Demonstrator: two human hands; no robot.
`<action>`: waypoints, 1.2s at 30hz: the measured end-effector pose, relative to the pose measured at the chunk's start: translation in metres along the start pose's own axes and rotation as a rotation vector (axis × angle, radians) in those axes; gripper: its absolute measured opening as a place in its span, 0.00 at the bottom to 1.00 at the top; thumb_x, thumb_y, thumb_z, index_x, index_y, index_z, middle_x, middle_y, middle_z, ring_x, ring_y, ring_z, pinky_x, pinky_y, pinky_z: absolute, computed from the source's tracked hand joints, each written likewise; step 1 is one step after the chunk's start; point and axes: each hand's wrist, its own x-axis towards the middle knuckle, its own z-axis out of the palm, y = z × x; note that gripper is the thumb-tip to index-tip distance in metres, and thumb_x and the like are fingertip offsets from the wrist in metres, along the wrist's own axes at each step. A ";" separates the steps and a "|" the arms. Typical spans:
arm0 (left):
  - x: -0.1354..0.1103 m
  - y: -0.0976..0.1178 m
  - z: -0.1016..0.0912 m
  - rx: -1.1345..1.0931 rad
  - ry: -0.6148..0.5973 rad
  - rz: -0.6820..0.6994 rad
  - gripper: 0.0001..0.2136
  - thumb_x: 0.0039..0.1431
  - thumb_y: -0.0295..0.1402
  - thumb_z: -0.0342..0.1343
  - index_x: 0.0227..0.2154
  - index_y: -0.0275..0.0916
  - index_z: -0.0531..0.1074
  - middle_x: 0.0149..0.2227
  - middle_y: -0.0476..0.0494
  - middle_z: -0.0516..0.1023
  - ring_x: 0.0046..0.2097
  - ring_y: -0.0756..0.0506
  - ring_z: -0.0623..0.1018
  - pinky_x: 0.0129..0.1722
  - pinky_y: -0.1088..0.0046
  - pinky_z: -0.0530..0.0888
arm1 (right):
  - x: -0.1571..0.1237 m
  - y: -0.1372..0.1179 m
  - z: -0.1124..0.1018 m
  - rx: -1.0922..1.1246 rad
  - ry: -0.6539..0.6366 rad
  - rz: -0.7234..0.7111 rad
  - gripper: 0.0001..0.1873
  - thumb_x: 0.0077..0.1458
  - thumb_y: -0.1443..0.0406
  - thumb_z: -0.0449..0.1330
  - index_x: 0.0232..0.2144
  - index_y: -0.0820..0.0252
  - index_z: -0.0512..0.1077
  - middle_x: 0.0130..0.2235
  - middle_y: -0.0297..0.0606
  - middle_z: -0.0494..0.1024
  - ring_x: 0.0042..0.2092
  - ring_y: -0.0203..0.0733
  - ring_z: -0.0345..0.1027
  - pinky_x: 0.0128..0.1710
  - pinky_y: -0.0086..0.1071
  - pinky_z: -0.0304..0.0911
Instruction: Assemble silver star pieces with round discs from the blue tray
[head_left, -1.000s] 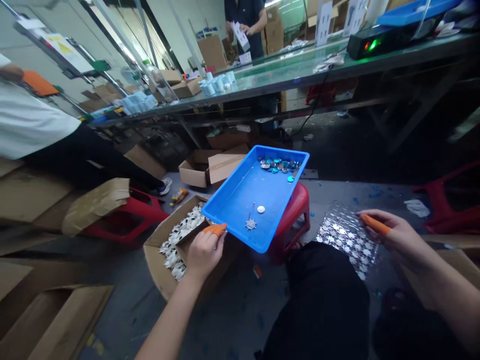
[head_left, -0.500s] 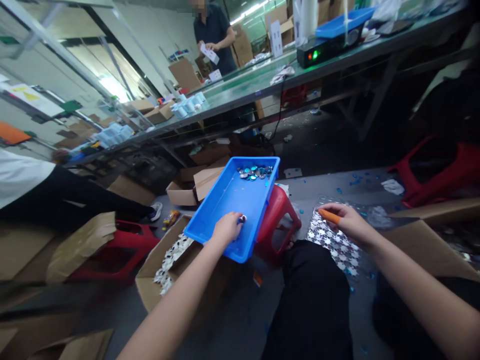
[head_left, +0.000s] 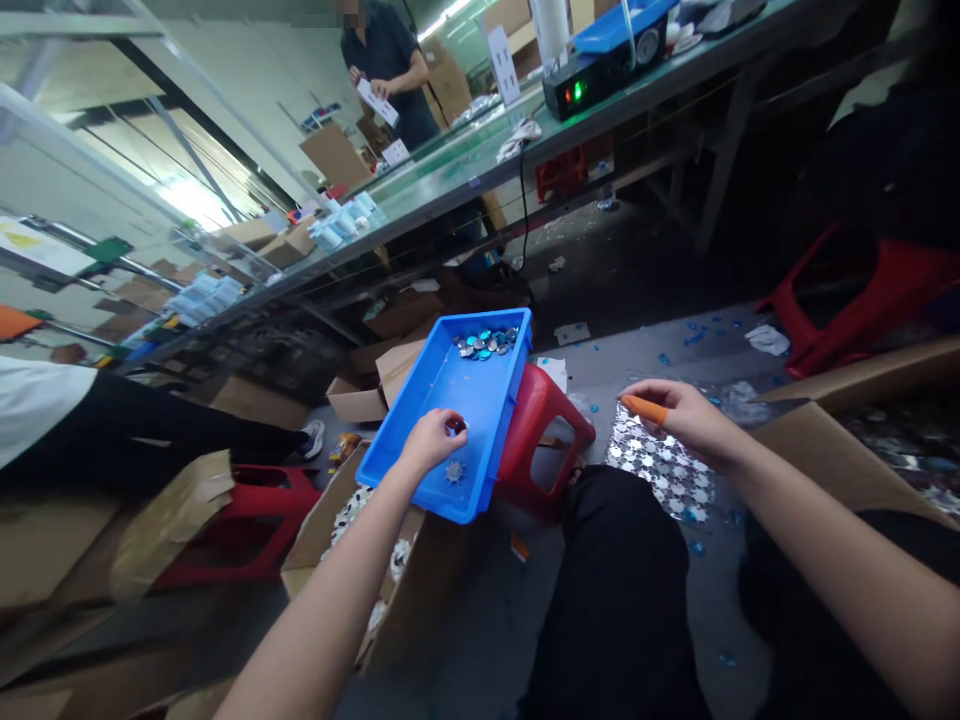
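- Shifted since half a second ago: left hand (head_left: 431,440) uncovers the star-shaped piece (head_left: 454,471).
- It lies in the blue tray (head_left: 463,396), just nearside of left hand, the closer one. Tray's long axis points away from the person.
- Left fingers curled; grip, can't tell.
- Right hand (head_left: 679,415) curled by silver sheet (head_left: 660,470); hold, can't tell.
- Red stool (head_left: 538,405) props tray's right side.

The left hand (head_left: 436,440) has moved off the blue tray's rim (head_left: 444,508), apparently now pinching a small disc (head_left: 460,428).
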 end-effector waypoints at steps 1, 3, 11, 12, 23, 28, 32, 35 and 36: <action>-0.004 -0.003 -0.004 -0.008 0.011 0.010 0.11 0.57 0.37 0.58 0.40 0.40 0.78 0.38 0.44 0.78 0.41 0.43 0.78 0.43 0.70 0.72 | 0.000 0.000 -0.001 -0.004 0.002 -0.002 0.17 0.45 0.64 0.67 0.41 0.61 0.78 0.31 0.38 0.76 0.24 0.32 0.60 0.21 0.27 0.52; -0.014 -0.009 -0.010 -0.017 0.006 0.030 0.11 0.57 0.37 0.57 0.40 0.40 0.78 0.39 0.44 0.79 0.41 0.43 0.78 0.43 0.70 0.72 | -0.001 -0.001 -0.001 -0.012 0.004 -0.001 0.17 0.46 0.64 0.67 0.41 0.60 0.78 0.31 0.38 0.77 0.24 0.32 0.60 0.21 0.28 0.53; -0.045 -0.026 0.007 0.009 -0.166 0.046 0.12 0.55 0.40 0.59 0.38 0.40 0.79 0.37 0.44 0.79 0.37 0.43 0.78 0.41 0.69 0.73 | -0.004 -0.005 0.003 -0.039 -0.013 0.006 0.15 0.48 0.63 0.65 0.40 0.60 0.79 0.31 0.38 0.77 0.25 0.33 0.60 0.22 0.27 0.54; -0.045 -0.027 0.008 0.014 -0.178 0.044 0.12 0.55 0.40 0.59 0.38 0.40 0.79 0.37 0.43 0.79 0.37 0.43 0.78 0.41 0.68 0.73 | -0.004 -0.005 0.003 -0.038 -0.013 0.007 0.15 0.48 0.63 0.65 0.40 0.60 0.79 0.31 0.38 0.77 0.25 0.33 0.60 0.22 0.27 0.55; -0.042 -0.019 0.006 0.054 -0.303 0.059 0.10 0.54 0.35 0.60 0.39 0.41 0.78 0.38 0.45 0.79 0.40 0.43 0.79 0.43 0.70 0.73 | -0.002 -0.002 -0.002 -0.065 0.015 0.000 0.16 0.45 0.66 0.65 0.40 0.61 0.80 0.32 0.42 0.78 0.25 0.34 0.61 0.21 0.28 0.53; -0.039 -0.014 0.008 0.091 -0.339 0.060 0.13 0.46 0.29 0.63 0.38 0.40 0.75 0.38 0.43 0.79 0.41 0.42 0.79 0.43 0.70 0.73 | -0.003 -0.007 0.001 -0.072 0.026 0.019 0.17 0.44 0.64 0.67 0.39 0.61 0.80 0.31 0.41 0.78 0.26 0.34 0.60 0.21 0.28 0.51; -0.036 -0.005 0.013 0.109 -0.311 0.056 0.16 0.40 0.23 0.61 0.36 0.38 0.74 0.40 0.38 0.78 0.42 0.39 0.79 0.43 0.68 0.73 | -0.004 -0.009 0.002 -0.081 0.024 0.012 0.18 0.44 0.60 0.69 0.39 0.62 0.79 0.30 0.39 0.77 0.26 0.33 0.59 0.21 0.27 0.51; -0.034 0.001 0.015 0.055 -0.275 0.052 0.13 0.40 0.23 0.62 0.33 0.38 0.73 0.38 0.39 0.78 0.41 0.39 0.79 0.42 0.68 0.74 | -0.003 -0.009 0.002 -0.079 0.029 0.005 0.18 0.44 0.59 0.69 0.38 0.62 0.79 0.30 0.39 0.77 0.26 0.33 0.59 0.21 0.27 0.50; -0.033 0.002 0.014 0.026 -0.259 0.046 0.12 0.41 0.24 0.62 0.32 0.38 0.73 0.36 0.41 0.79 0.39 0.40 0.80 0.41 0.68 0.74 | -0.003 -0.009 0.001 -0.077 0.031 0.002 0.18 0.45 0.58 0.69 0.38 0.62 0.79 0.30 0.39 0.77 0.26 0.33 0.59 0.21 0.27 0.50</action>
